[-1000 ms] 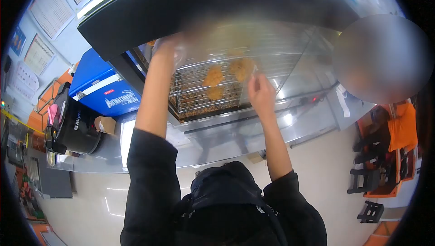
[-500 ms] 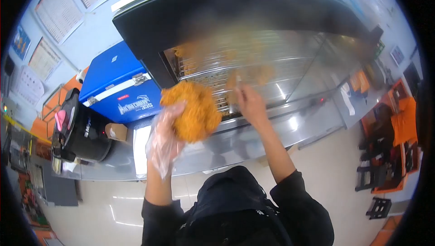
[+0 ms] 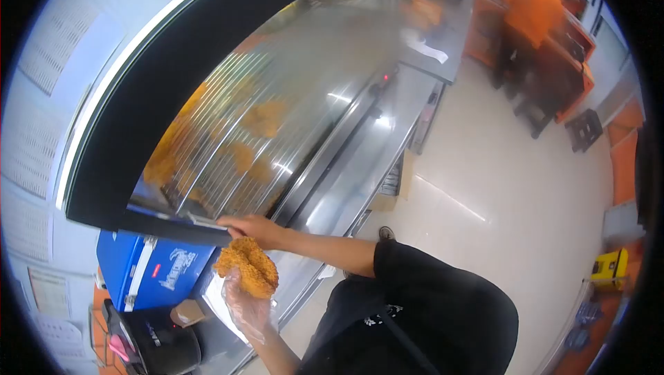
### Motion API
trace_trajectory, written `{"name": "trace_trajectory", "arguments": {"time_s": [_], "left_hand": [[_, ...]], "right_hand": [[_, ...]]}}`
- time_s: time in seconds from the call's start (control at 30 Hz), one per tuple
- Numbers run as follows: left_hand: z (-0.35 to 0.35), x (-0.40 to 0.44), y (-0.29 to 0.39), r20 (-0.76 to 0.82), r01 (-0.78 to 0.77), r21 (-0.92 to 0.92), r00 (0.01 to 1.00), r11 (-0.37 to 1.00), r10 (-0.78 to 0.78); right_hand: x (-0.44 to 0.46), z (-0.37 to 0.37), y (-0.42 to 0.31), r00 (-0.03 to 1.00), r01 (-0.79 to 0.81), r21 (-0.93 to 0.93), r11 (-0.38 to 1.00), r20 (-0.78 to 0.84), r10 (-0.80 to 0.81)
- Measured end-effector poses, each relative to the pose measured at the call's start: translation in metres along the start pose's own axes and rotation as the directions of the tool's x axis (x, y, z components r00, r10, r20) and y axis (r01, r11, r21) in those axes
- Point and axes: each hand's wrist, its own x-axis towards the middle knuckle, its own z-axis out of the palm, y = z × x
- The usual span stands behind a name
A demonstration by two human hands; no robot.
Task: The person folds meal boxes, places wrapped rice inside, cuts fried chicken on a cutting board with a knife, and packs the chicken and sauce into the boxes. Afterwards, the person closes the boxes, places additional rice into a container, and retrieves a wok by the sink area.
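My left hand (image 3: 247, 306), in a clear plastic glove, grips a large piece of breaded fried chicken (image 3: 249, 268) in front of the counter. My bare right hand (image 3: 256, 228) is at the left end of a warming cabinet, its fingers closed on the edge of the glass door (image 3: 304, 98). Behind the fogged glass, several pieces of fried chicken (image 3: 263, 118) lie on a wire rack (image 3: 218, 147). The chicken in my left hand is just below my right wrist.
A blue cooler box (image 3: 155, 275) and a black pot-like appliance (image 3: 162, 347) stand left of my hands, with a small cardboard box (image 3: 187, 313) beside them. The steel counter (image 3: 339, 195) runs to the upper right. Beyond it, a person in an orange shirt (image 3: 531, 8) stands near stools.
My view has turned right. My right hand has moved to the cabinet's left end, and glass now covers the opening there. The chicken stays in my left hand.
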Motion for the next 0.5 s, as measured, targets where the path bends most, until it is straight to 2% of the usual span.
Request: {"name": "trace_trajectory", "arguments": {"time_s": [0.03,0.1,0.17,0.23,0.27,0.3,0.37,0.4,0.43,0.47,0.5], "left_hand": [[0.007,0.006,-0.008,-0.005,0.012,0.0,1.0,1.0,-0.012],[0.02,0.022,-0.031,-0.02,0.044,-0.005,0.999,0.999,-0.044],[0.041,0.042,-0.061,-0.004,0.068,0.037,0.998,0.997,-0.068],[0.065,0.068,-0.1,0.044,0.101,0.056,0.994,0.993,-0.104],[0.08,0.083,-0.125,0.058,0.135,0.069,0.989,0.988,-0.139],[0.084,0.104,-0.149,0.055,0.172,0.08,0.983,0.982,-0.177],[0.118,0.135,-0.207,0.074,0.23,0.103,0.969,0.968,-0.238],[0.134,0.152,-0.238,0.137,0.251,0.065,0.956,0.966,-0.258],[0.146,0.17,-0.273,0.105,0.292,0.067,0.949,0.954,-0.298],[0.16,0.182,-0.303,0.119,0.348,0.078,0.927,0.934,-0.355],[0.181,0.2,-0.334,0.149,0.394,0.085,0.903,0.915,-0.403]], "right_hand": [[-0.005,-0.01,0.0,0.997,-0.015,0.061,0.998,0.075,0.01],[-0.024,-0.027,0.011,0.961,0.278,0.179,0.944,-0.033,-0.276],[-0.05,-0.053,0.03,0.945,0.325,0.165,0.931,-0.023,-0.326],[-0.098,-0.096,0.07,0.985,0.127,0.034,0.991,0.111,-0.13],[-0.128,-0.126,0.09,0.966,-0.112,-0.041,0.993,0.229,0.118],[-0.157,-0.149,0.121,0.87,-0.343,-0.13,0.93,0.331,0.367],[-0.25,-0.215,0.167,0.93,-0.296,-0.258,0.92,0.144,0.339],[-0.307,-0.239,0.212,0.93,-0.347,-0.203,0.916,0.054,0.364],[-0.35,-0.282,0.205,0.855,-0.477,-0.34,0.81,0.035,0.518],[-0.377,-0.33,0.172,0.672,-0.71,-0.293,0.641,-0.008,0.74],[-0.428,-0.363,0.186,0.646,-0.754,-0.26,0.603,-0.131,0.752]]}}
